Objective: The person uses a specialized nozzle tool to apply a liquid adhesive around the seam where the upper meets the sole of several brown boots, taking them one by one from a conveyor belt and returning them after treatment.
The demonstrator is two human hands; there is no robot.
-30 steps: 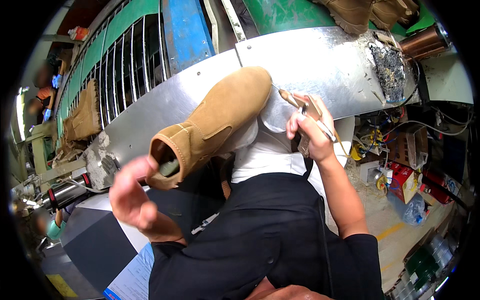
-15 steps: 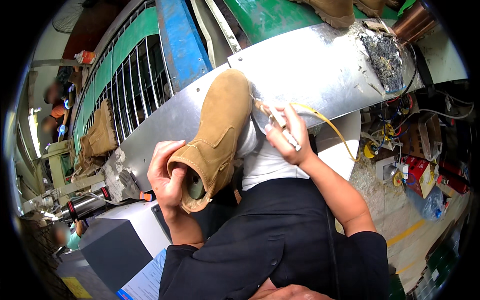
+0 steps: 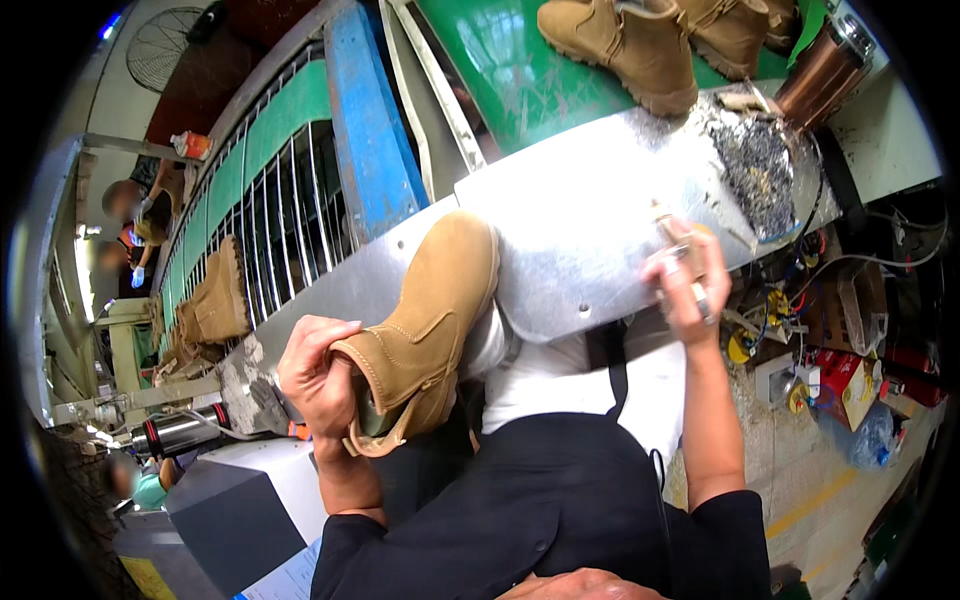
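Note:
A tan boot (image 3: 442,290) lies tilted over my lap at the edge of the metal bench, toe pointing away from me and top opening toward me. My left hand (image 3: 318,380) is closed on the rim of that opening, its thumb partly inside the shaft. Off to the right, above the bench and apart from the boot, my right hand (image 3: 695,280) is closed round a slim tool (image 3: 668,222) with a narrow tip pointing away from me. The tool is blurred and partly covered by my fingers, so its kind cannot be made out.
The shiny metal bench (image 3: 570,250) ends at right in a blackened, crusted patch (image 3: 757,165) beside a copper-coloured flask (image 3: 826,72). More tan boots (image 3: 640,50) stand on a green surface beyond. Left are a barred rack (image 3: 285,200), another boot (image 3: 215,300) and a grey-white box (image 3: 245,500). Co-workers are far left.
My right hand has moved right, away from the boot, with the tool in it. My left hand still grips the boot, which sits lower in view. The yellow cord no longer shows.

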